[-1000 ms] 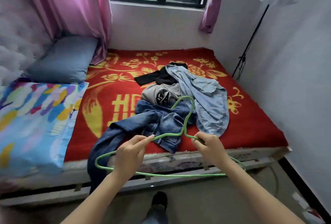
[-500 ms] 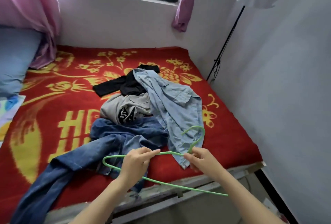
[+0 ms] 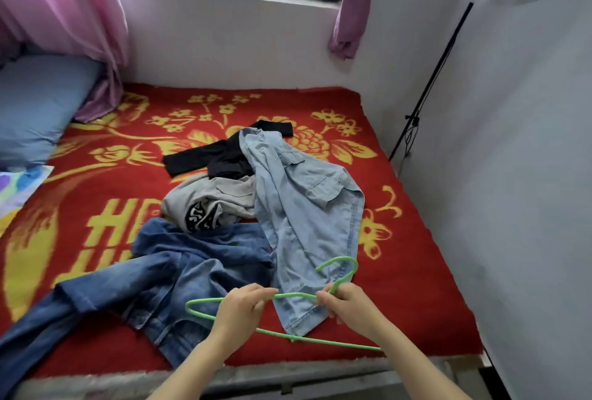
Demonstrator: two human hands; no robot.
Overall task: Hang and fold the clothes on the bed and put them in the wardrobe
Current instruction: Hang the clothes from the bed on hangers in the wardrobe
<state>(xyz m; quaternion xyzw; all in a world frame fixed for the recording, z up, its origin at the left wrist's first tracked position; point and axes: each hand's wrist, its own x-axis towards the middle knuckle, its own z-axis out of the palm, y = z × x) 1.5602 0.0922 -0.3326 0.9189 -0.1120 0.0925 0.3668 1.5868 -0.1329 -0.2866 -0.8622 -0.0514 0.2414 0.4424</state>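
A green wire hanger (image 3: 296,295) is held over the near edge of the bed. My left hand (image 3: 242,311) pinches its upper bar left of centre. My right hand (image 3: 350,308) grips the neck just below the hook. Under the hanger lies a pile of clothes on the red blanket (image 3: 413,297): dark blue jeans (image 3: 166,281) at the front left, a light blue denim shirt (image 3: 307,207) to the right, a grey garment with a black print (image 3: 211,204) in the middle, and a black garment (image 3: 217,159) behind.
A blue pillow (image 3: 38,111) and a colourful quilt (image 3: 16,185) lie at the left. Pink curtains (image 3: 64,5) hang by the window. A black stand (image 3: 429,85) leans against the white wall on the right. The bed's front edge (image 3: 256,380) is just below my arms.
The view has moved closer to the bed and to the right. Both hands carried the hanger forward over the clothes, keeping the same grips.
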